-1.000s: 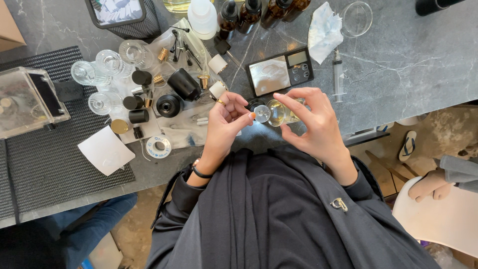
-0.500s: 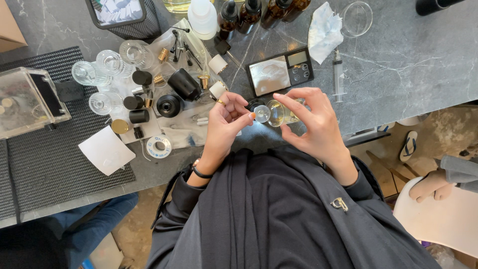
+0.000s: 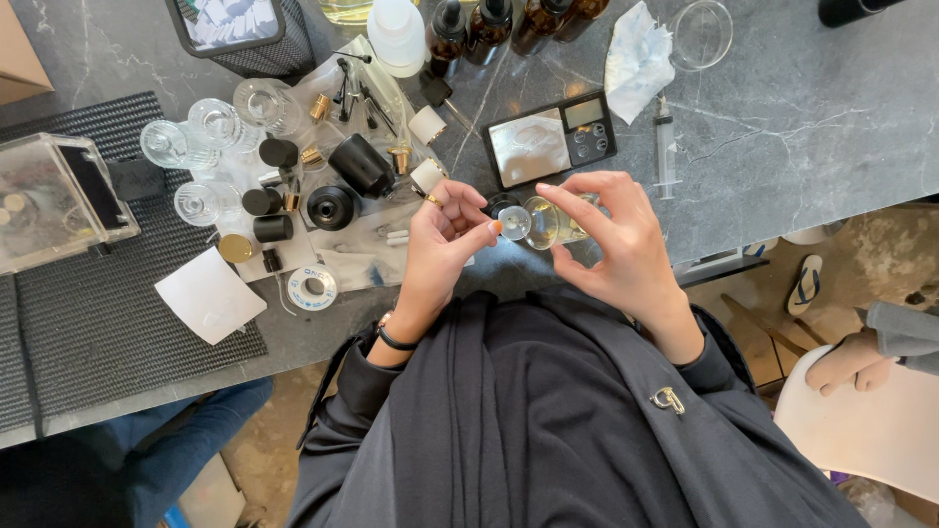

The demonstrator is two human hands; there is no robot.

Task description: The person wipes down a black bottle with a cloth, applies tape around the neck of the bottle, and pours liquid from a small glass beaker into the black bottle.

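Here, small clear bottle (image 3: 550, 221) pinched in right hand (image 3: 611, 244) grip; left hand (image 3: 440, 244) fingertips closed at its mouth, above desk (image 3: 831, 117).

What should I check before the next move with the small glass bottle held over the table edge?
1. Bottle held: ok. The right hand grips the small glass bottle, which lies tilted.
2. Left hand at the mouth: ok, fingertips on a small round piece there.
3. Piece seated or loose: cannot tell.
4. Liquid: ok, pale yellow liquid shows inside; no spill visible.
5. Room to set down: not ok on the left, crowded with black caps and vials; ok beside the pocket scale.
6. Syringe nearby: ok, lying apart on the marble table.
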